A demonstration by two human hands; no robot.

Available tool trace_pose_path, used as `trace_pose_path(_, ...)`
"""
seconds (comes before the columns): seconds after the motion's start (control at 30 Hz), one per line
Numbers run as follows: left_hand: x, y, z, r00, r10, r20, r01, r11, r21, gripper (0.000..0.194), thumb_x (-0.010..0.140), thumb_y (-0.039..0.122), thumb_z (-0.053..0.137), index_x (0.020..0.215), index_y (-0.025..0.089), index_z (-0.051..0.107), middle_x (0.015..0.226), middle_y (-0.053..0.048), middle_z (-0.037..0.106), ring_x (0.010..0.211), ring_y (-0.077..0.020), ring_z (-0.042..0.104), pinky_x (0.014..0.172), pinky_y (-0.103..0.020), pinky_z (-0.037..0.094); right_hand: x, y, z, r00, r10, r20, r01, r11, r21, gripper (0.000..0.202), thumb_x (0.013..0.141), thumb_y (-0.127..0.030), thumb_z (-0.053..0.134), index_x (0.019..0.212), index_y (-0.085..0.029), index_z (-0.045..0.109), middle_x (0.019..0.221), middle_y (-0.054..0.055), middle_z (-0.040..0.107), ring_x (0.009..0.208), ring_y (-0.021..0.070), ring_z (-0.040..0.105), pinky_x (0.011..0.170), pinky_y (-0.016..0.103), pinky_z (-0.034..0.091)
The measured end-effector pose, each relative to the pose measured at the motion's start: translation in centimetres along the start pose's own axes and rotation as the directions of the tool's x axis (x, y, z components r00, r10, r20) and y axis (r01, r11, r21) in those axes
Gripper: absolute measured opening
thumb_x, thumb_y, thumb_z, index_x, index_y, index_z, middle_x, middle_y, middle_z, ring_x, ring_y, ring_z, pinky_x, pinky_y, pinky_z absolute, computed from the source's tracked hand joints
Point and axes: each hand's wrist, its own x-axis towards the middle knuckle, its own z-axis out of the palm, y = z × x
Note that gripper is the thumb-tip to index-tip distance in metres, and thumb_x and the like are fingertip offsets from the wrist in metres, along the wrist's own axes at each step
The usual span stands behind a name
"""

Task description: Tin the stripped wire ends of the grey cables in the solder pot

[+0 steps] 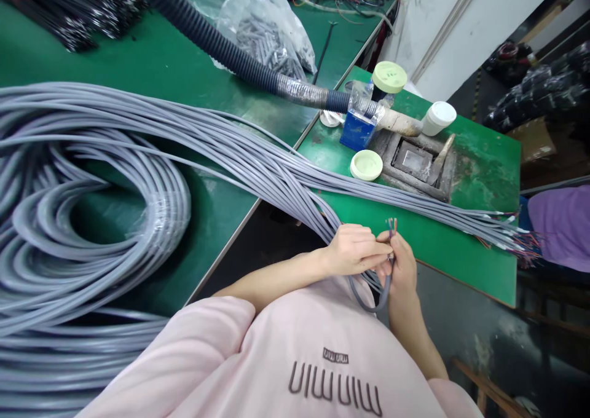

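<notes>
Close to my body, my right hand [402, 261] is closed around the end of a grey cable [383, 296], which loops down below the fingers. Thin coloured wires [393, 224] stick up from that end, some with bare-looking tips. My left hand [354, 249] meets it from the left, its fingers pinched at the base of the wires; the exact contact is partly hidden by the fingers. Behind both hands, a long bundle of grey cables [276, 163] runs across to the right, where its stripped ends show coloured wires [520, 246].
Coiled grey cables [168, 215] fill the left of the green table. A ribbed black hose [207, 37] reaches over to a blue box [357, 130] beside a solder pot [415, 161]. Round tubs [439, 118] and a pale lid [366, 165] surround it. A person's purple sleeve [560, 221] is at right.
</notes>
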Motion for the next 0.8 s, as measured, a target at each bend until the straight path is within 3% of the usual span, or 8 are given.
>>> trace_pose_path(0.07, 0.1, 0.5, 0.2, 0.970, -0.242, 0.026, 0.240, 0.934, -0.263, 0.018, 0.086, 0.033, 0.064, 0.083, 0.017, 0.069, 0.057, 0.000, 0.063, 0.051, -0.0083, 0.057, 0.053, -0.021, 0.042, 0.2, 0.0, 0.0, 0.996, -0.078, -0.029, 0.079, 0.997, 0.009, 0.022, 0.084, -0.042, 0.063, 0.078, -0.021, 0.064, 0.039, -0.009, 0.043, 0.031, 0.0066, 0.035, 0.036, 0.019, 0.030)
trace_pose_path(0.17, 0.6, 1.1, 0.6, 0.773, -0.614, 0.158, 0.548, 0.520, -0.656, 0.023, 0.080, 0.035, 0.071, 0.078, 0.013, 0.065, 0.057, -0.001, 0.064, 0.050, -0.0103, 0.060, 0.051, -0.022, 0.046, 0.5, 0.1, 0.0, 0.969, -0.227, -0.100, 0.221, 0.973, -0.063, 0.017, 0.085, -0.039, 0.062, 0.081, -0.022, 0.065, 0.046, -0.007, 0.049, 0.039, 0.0081, 0.045, 0.042, 0.020, 0.037)
trace_pose_path(0.23, 1.1, 1.2, 0.8, 0.652, -0.723, 0.228, 0.576, 0.277, -0.769, 0.029, 0.074, 0.037, 0.076, 0.074, 0.013, 0.061, 0.057, 0.000, 0.064, 0.050, -0.0116, 0.061, 0.051, -0.023, 0.048, 0.6, -0.1, 0.0, 0.936, -0.326, -0.131, 0.295, 0.932, -0.213, 0.015, 0.085, -0.035, 0.063, 0.084, -0.021, 0.067, 0.051, -0.005, 0.055, 0.045, 0.0098, 0.052, 0.047, 0.022, 0.041)
trace_pose_path(0.33, 1.6, 0.8, 0.9, 0.594, -0.762, 0.258, 0.536, 0.135, -0.834, 0.032, 0.069, 0.037, 0.080, 0.072, 0.013, 0.059, 0.056, 0.000, 0.064, 0.050, -0.0128, 0.061, 0.053, -0.026, 0.050, 0.8, -0.8, 0.0, 0.896, -0.426, -0.126, 0.332, 0.830, -0.448, 0.012, 0.083, -0.030, 0.066, 0.084, -0.019, 0.069, 0.060, -0.003, 0.063, 0.051, 0.0111, 0.057, 0.052, 0.024, 0.045)
trace_pose_path(0.43, 1.7, 0.5, 0.7, 0.595, -0.766, 0.245, 0.511, 0.124, -0.850, 0.031, 0.070, 0.035, 0.079, 0.073, 0.013, 0.058, 0.053, 0.002, 0.062, 0.045, -0.0123, 0.059, 0.049, -0.026, 0.048, 0.9, -1.7, 0.2, 0.926, -0.374, -0.054, 0.289, 0.792, -0.537, 0.013, 0.086, -0.030, 0.063, 0.081, -0.019, 0.066, 0.063, -0.002, 0.064, 0.051, 0.0107, 0.058, 0.053, 0.024, 0.047)
trace_pose_path(0.53, 1.6, 0.2, 0.4, 0.632, -0.746, 0.209, 0.504, 0.191, -0.843, 0.029, 0.074, 0.037, 0.077, 0.077, 0.014, 0.059, 0.049, 0.004, 0.058, 0.041, -0.0114, 0.056, 0.045, -0.024, 0.045, 1.2, -2.2, 0.5, 0.959, -0.281, 0.028, 0.250, 0.799, -0.547, 0.017, 0.091, -0.033, 0.056, 0.081, -0.019, 0.060, 0.061, -0.004, 0.063, 0.045, 0.0088, 0.055, 0.049, 0.022, 0.046)
trace_pose_path(0.63, 1.5, -0.1, 0.2, 0.655, -0.729, 0.198, 0.538, 0.267, -0.800, 0.029, 0.076, 0.039, 0.075, 0.079, 0.014, 0.061, 0.051, 0.003, 0.060, 0.044, -0.0105, 0.057, 0.049, -0.023, 0.047, 1.7, -2.6, 0.8, 0.960, -0.278, 0.039, 0.252, 0.790, -0.559, 0.019, 0.092, -0.034, 0.054, 0.079, -0.020, 0.056, 0.058, -0.005, 0.060, 0.040, 0.0071, 0.051, 0.043, 0.021, 0.041)
trace_pose_path(0.8, 1.6, -0.9, 0.1, 0.589, -0.795, 0.146, 0.603, 0.312, -0.734, 0.034, 0.073, 0.043, 0.076, 0.077, 0.013, 0.062, 0.060, 0.001, 0.063, 0.051, -0.0080, 0.055, 0.052, -0.021, 0.045, 3.1, -3.3, 1.3, 0.948, -0.308, 0.081, 0.295, 0.755, -0.586, 0.020, 0.092, -0.035, 0.054, 0.079, -0.020, 0.055, 0.054, -0.007, 0.054, 0.039, 0.0070, 0.048, 0.041, 0.021, 0.039)
